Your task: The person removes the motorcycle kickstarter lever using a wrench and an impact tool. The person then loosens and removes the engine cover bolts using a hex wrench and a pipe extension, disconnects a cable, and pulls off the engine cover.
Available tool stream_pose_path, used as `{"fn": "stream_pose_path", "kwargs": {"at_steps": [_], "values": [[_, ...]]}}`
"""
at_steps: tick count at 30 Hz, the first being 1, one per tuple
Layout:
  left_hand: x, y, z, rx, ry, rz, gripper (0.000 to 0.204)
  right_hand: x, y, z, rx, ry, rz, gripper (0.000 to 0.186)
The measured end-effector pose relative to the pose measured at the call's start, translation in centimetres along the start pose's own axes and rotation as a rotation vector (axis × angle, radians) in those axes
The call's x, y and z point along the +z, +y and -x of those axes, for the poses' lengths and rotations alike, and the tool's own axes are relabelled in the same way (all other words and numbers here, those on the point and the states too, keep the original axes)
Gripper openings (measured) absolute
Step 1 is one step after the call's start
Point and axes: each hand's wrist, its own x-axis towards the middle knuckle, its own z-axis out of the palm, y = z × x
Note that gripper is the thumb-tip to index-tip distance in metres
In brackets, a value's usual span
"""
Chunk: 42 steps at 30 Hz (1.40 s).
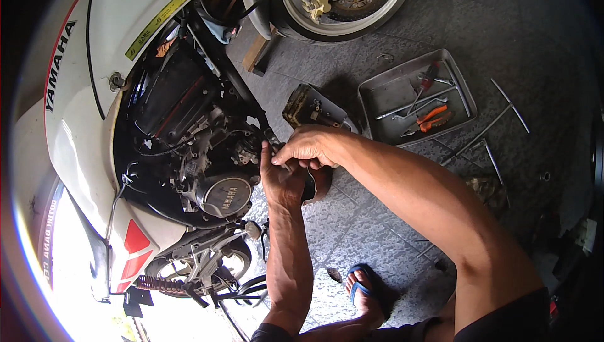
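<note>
My left hand and my right hand meet beside the motorcycle's engine. The fingers of my right hand are bent in a pinch over the left palm. Between the two hands shows a small piece of metal, mostly covered, so its kind is hidden. My left hand is partly curled around it, its thumb pointing up toward the frame tube. Just left of the hands is a round engine cover. Behind my right hand stands a dirty, box-shaped container.
A grey metal tray on the floor holds orange-handled pliers, a red-handled tool and wrenches. A T-handle wrench and other metal tools lie right of it. The front wheel is at the top, a sandalled foot below.
</note>
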Motion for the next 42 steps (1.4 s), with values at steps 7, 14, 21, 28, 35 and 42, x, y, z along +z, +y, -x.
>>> {"fn": "stream_pose_path", "kwargs": {"at_steps": [7, 14, 21, 28, 35, 42], "values": [[0.2, -0.5, -0.4, 0.042, 0.193, -0.109, 0.025, -0.4, 0.4, -0.8, 0.052, 0.021, -0.151, 0.023], [-1.4, 0.6, -1.5, -0.008, 0.154, -0.045, 0.024, 0.1, 0.3, -0.7, 0.044, 0.074, 0.095, 0.018], [0.0, -0.6, -0.9, 0.09, 0.205, -0.057, 0.026, -0.2, 0.3, -0.7, 0.034, 0.096, 0.018, 0.017], [-0.7, -0.1, -2.2, 0.074, 0.171, 0.037, 0.022, 1.2, 0.9, -1.6, -0.096, 0.256, 0.152, 0.018], [1.5, -0.7, -1.9, 0.093, 0.288, 0.189, 0.023, 2.4, 0.6, -0.7, -0.283, 0.355, 0.52, 0.024], [-2.2, -2.0, -4.7, 0.282, 0.222, 0.182, 0.025, 2.2, -0.3, 1.3, -0.133, 0.416, 0.727, 0.024]]}}
